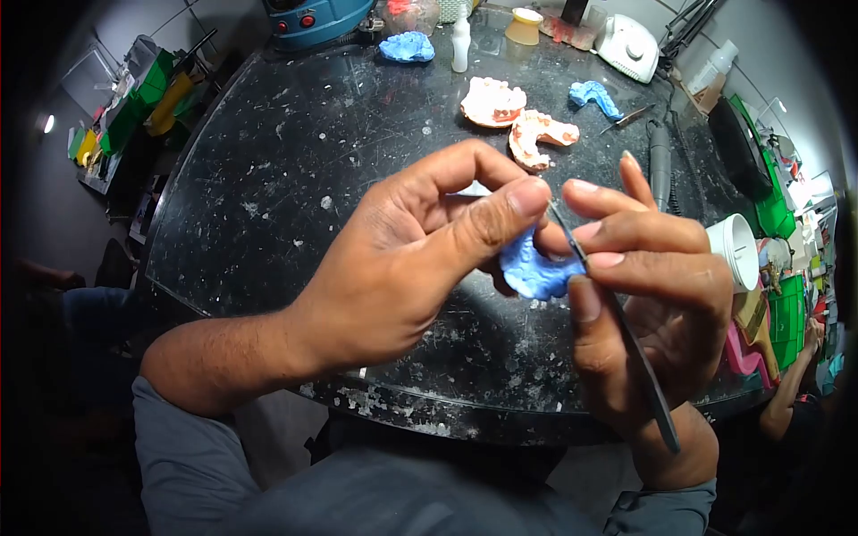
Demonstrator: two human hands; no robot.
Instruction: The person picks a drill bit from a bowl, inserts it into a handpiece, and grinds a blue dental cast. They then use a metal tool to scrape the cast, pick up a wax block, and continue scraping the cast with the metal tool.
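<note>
A curved piece of blue moulded material (538, 271) is pinched in my left hand (442, 241), which covers its upper part. My right hand (657, 286) grips a thin dark metal tool (645, 380) between thumb and fingers, like a pen. The tool slants from between my hands down to the lower right, its upper end close to the blue piece; whether it touches is hidden by my fingers. Just beyond my hands, two pale dental casts with reddish parts, one rounder (492, 100) and one horseshoe-shaped (536, 138), lie on the dark, speckled table (259, 179).
Further back stand a blue machine (317, 22), a blue lump (407, 47), a white bottle (460, 43) and a white device (627, 46). Another blue piece (596, 96) and a dark handpiece (660, 161) lie right. A white tub (733, 253) stands right; another person's arm (791, 389) shows beyond.
</note>
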